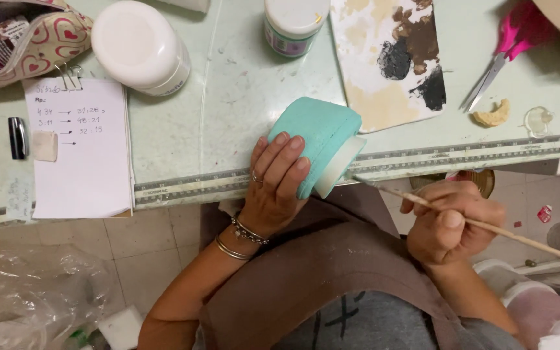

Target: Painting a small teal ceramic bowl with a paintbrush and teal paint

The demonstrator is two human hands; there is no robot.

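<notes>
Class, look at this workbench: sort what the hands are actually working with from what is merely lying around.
In use:
left hand gripping the turquoise cup
right hand holding the thin brush, tip at the cup's white rim
paint-smeared palette, likely

Lying about:
scissors with pink handles
two white-lidded jars
clipped notepaper
heart-patterned pouch

Just one head cam, looking straight down, close over the hands (358,207) and the surface (228,104) edge.
</notes>
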